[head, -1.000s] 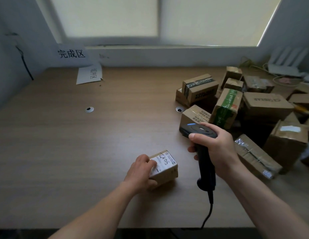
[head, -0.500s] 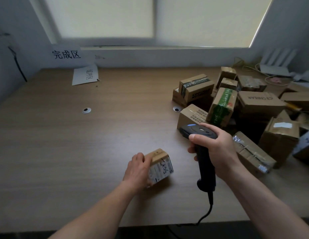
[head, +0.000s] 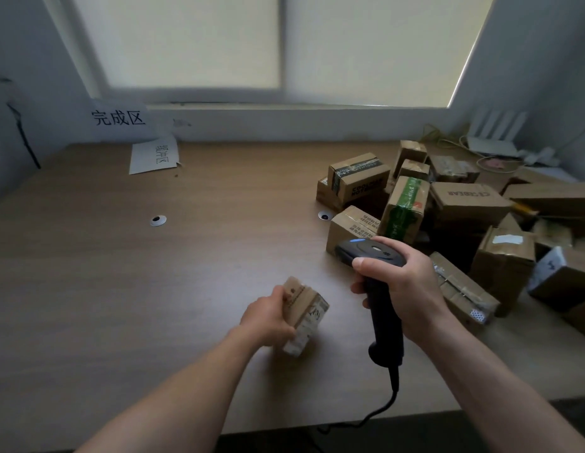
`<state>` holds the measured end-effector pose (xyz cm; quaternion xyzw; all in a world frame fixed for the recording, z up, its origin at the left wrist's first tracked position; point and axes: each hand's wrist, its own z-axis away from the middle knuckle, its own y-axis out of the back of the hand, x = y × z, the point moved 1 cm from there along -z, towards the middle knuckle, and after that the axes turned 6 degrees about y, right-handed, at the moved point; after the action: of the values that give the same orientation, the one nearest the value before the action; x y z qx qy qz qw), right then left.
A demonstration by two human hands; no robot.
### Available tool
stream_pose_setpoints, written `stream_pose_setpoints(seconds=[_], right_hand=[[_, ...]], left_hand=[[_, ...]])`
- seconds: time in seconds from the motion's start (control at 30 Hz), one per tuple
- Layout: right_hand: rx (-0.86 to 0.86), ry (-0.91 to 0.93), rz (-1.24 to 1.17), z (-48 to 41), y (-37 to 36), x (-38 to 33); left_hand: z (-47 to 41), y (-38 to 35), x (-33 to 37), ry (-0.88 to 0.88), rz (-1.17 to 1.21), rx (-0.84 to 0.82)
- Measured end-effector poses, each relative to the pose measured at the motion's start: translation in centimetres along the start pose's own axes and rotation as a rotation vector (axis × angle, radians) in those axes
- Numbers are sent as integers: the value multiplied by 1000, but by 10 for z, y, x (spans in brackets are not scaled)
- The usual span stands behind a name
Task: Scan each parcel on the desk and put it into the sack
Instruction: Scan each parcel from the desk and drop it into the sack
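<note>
Head cam view: the left hand is gripping the small parcel, fingers wrapped over its top end and thumb on the near side. A second ago that box was lying flat on the desk with its white label facing up. Half a second ago it was tipping, with the label turning toward the right. Now it's standing up steeply on its end, with the brown taped side showing on top and the label facing right, toward the scanner. Can't really tell if the bottom corner is touching the wood or floating just above it. The parcel is sitting near the front middle of the desk, just left of the scanner, and the two aren't touching.

The right hand is clamping the black scanner by its handle, thumb lying across the back of the head and fingers curled round the front. It's barely shifting compared to the earlier frames, with the head pointing away and to the left. The cable is dangling off the front edge.

The pile of parcels is crowding the right side of the desk, same heap as before, with a green-taped box just behind the scanner head. A white sign is hanging on the back wall at the left, and a loose sheet is lying below it.
</note>
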<state>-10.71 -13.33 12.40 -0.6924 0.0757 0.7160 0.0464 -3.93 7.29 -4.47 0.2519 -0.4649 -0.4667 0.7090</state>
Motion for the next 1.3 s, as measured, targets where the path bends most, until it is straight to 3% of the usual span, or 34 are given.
stream_pose_setpoints(seconds=[0.17,0.37,0.7,1.3], right_hand=[[2,68,8,9,-6,-18],[-35,186,-14,17,-24,-48],[-223,212,-93,58,-35,-76],[-498,201,-156,151,-33,-84]], left_hand=[[6,51,1,-35,615,94],[28,111,-1,-137,881,243],[123,164,-7,-170,989,493],[274,143,-45,-31,1012,796]])
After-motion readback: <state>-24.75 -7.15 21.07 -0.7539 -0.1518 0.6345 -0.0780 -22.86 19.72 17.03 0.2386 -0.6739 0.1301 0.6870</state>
